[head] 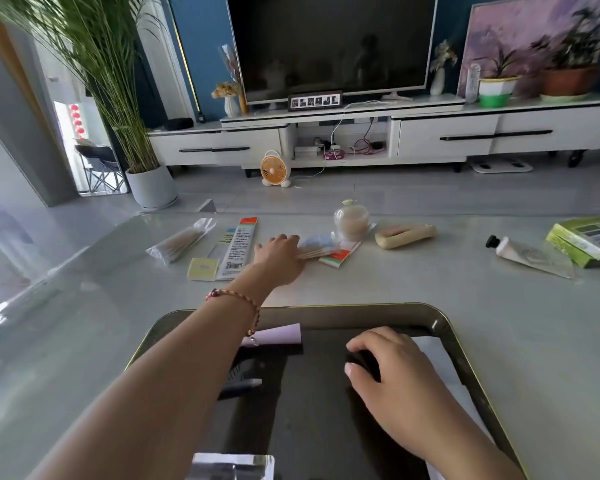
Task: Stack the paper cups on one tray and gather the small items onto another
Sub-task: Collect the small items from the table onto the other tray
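Foil packet [232, 466] — partly off-frame

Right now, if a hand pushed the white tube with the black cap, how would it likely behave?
The white tube lies on its side; its flattened tail would probably stop it rolling. The table looks glossy, so it may slide easily. Its body looks soft, so a grip might dent it.

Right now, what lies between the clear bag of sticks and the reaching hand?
In the head view, a white printed box and a small yellow packet lie between the bag and the left hand.
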The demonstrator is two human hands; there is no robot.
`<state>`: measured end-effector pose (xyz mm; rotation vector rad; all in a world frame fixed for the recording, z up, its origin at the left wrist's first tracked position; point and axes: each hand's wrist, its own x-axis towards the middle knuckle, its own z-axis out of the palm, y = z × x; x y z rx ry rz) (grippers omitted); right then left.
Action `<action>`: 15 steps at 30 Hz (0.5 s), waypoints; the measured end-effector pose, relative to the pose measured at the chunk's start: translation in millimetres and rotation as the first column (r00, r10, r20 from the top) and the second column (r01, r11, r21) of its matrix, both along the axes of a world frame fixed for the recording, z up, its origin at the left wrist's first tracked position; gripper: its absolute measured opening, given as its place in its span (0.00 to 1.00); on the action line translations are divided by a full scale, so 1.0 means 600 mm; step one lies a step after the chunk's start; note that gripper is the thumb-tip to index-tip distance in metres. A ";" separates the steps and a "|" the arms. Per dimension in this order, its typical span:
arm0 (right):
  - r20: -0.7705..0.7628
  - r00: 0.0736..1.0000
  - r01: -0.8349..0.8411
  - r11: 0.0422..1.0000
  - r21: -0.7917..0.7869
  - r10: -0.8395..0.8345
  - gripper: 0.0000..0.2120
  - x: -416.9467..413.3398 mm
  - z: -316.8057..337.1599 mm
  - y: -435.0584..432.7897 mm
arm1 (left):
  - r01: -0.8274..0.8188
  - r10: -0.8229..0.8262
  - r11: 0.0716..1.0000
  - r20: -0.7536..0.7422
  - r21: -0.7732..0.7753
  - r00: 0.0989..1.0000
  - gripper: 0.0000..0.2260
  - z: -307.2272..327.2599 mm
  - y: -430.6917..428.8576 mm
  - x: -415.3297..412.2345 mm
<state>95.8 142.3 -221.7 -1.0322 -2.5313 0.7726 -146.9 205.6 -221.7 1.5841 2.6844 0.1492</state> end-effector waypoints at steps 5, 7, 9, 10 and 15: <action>-0.022 1.000 -0.008 1.000 -0.021 0.007 0.14 0.000 0.004 0.000 | 0.062 -0.051 0.995 -0.143 0.073 0.988 0.10 0.021 -0.026 0.006; -0.026 1.000 0.004 0.999 -0.047 -0.006 0.15 0.000 0.007 0.000 | 0.052 -0.033 0.985 -0.115 0.166 0.993 0.09 0.036 -0.041 0.017; -0.057 0.998 0.034 0.992 -0.121 -0.041 0.17 0.000 0.008 0.001 | 0.055 -0.038 0.952 -0.064 0.300 0.997 0.07 0.054 -0.063 0.036; -0.097 0.992 0.060 0.983 -0.176 -0.078 0.19 0.001 0.009 0.001 | 0.060 -0.049 0.925 -0.039 0.376 0.998 0.07 0.062 -0.080 0.049; -0.411 0.836 0.027 0.777 -0.629 -0.362 0.33 -0.011 0.026 0.007 | 0.186 -0.247 0.816 0.040 0.547 0.968 0.04 0.076 -0.181 0.107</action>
